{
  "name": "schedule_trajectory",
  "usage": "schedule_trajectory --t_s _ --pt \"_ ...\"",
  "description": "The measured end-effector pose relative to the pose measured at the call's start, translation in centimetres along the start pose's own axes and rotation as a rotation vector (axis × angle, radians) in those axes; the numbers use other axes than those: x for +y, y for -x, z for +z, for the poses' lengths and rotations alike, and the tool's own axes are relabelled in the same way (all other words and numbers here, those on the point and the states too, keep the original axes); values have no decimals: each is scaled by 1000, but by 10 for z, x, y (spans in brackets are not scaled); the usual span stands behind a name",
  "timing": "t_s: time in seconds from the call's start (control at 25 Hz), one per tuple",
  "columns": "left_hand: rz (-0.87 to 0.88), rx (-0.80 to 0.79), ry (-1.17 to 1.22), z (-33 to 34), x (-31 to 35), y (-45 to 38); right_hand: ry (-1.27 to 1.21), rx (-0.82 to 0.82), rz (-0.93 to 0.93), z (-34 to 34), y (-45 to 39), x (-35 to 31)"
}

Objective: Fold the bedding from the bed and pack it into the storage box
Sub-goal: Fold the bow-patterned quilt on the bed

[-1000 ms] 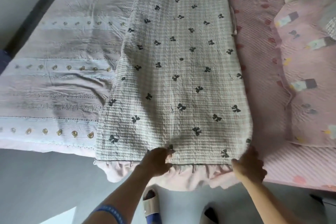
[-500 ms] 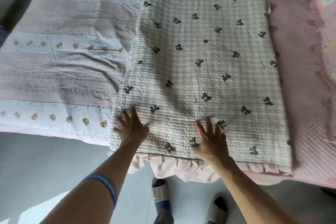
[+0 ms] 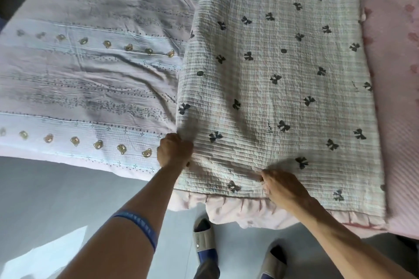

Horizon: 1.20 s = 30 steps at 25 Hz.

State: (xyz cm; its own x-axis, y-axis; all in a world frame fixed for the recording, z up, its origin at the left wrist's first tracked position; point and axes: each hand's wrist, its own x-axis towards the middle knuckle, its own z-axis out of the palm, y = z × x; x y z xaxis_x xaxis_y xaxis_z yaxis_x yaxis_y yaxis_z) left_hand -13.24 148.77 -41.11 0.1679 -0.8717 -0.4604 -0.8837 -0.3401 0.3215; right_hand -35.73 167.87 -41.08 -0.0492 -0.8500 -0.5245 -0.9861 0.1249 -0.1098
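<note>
While both hands grip it, the pale checked bow-print quilt point(image 3: 278, 79) lies flat.
Long axis runs away from the person; left hand point(image 3: 173, 150) and right hand point(image 3: 282, 186) pinch the near end.

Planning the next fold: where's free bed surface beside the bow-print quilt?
Left of the bow-print quilt, the bear-print sheet lies bare up to the bed's near edge. Right, a pink dotted strip is free. Crowded at the quilt's near edge: left hand and right hand grip there.

Bed point(image 3: 394, 120) — pink sheet; bow-print quilt point(image 3: 278, 79), pale coverlet point(image 3: 86, 75) atop.
</note>
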Motion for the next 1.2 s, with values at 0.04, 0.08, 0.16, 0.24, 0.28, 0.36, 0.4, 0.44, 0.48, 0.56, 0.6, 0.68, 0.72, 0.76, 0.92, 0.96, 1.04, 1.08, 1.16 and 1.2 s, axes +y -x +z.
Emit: schedule_trajectory --t_s 0.04,0.08,0.16,0.24,0.28,0.36,0.4,0.44,0.48,0.56,0.6,0.68,0.72,0.76,0.92,0.96,1.04,1.08,1.16,1.2 --pt "-41 -21 65 -7 -12 -8 -24 -17 -41 -6 2 -6" --pt "-98 -39 98 -13 -27 -12 -33 -46 -78 -10 6 -16" --pt "-185 -53 47 -19 -49 -13 -20 -107 -130 -18 5 -37" --pt "-162 -133 -3 -18 -54 -13 9 -136 -107 -22 -5 -49" --pt "-124 -181 -13 -18 -53 -12 -23 -66 -67 -26 -8 -51" --pt "-92 -207 21 -22 -58 -6 -154 163 35 -19 -7 -44" --pt "-105 -161 14 -23 -63 0 -173 203 90 -10 -1 -41" --pt "-137 -94 -54 -23 -66 10 -159 134 114 0 7 -40" --pt "-157 -38 -155 -23 -70 21 -150 29 110 10 14 -42" --pt "-26 -24 -321 -21 -57 46 -205 -158 146 8 22 -42" --pt "56 -43 -343 -25 -44 58 -214 -187 157 -3 22 -42" --pt "191 -99 -338 -38 -13 78 -256 -105 181 -40 28 -40" --pt "251 -114 -327 -47 3 88 -265 -29 197 -60 33 -36" --pt "318 -115 -302 -60 24 97 -272 45 200 -86 40 -32" --pt "579 -80 -183 -121 107 149 -334 193 235 -188 81 -11" --pt "621 -74 -145 -137 123 162 -337 225 246 -211 92 -7" --pt "653 -89 -95 -164 146 186 -346 263 264 -247 113 -1" --pt "652 -104 -85 -174 152 195 -357 271 268 -259 121 -1" --pt "633 -154 -89 -187 155 207 -380 258 279 -270 134 -3" --pt "620 -178 -96 -190 154 211 -386 242 291 -270 138 -4"
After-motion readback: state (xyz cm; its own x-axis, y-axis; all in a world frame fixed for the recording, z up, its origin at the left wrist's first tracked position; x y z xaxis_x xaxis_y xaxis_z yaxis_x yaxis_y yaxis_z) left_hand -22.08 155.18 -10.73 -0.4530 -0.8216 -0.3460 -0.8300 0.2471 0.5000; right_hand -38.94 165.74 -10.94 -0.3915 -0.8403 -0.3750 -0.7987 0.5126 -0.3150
